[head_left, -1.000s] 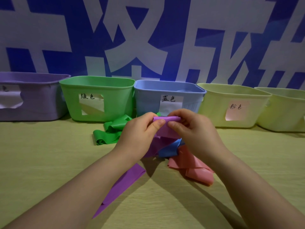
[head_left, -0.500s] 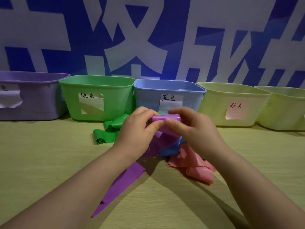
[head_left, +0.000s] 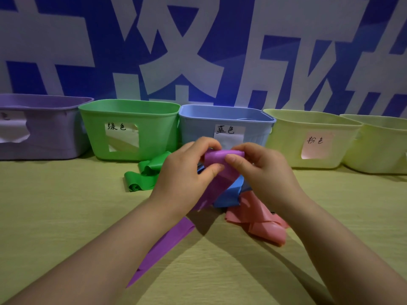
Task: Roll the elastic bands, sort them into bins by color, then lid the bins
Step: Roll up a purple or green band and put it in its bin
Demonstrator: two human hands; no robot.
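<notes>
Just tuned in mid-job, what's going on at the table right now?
A person is partway through rolling the purple band: left hand and right hand both pinch the small roll, its loose tail trailing onto the table. The green band, blue band and pink band lie loose nearby. The purple bin, green bin, blue bin and two yellow bins stand along the back, none visibly lidded.

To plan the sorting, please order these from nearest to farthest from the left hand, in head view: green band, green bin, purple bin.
1. green band, just left of the left hand.
2. green bin, behind, further left.
3. purple bin, far left end.
</notes>
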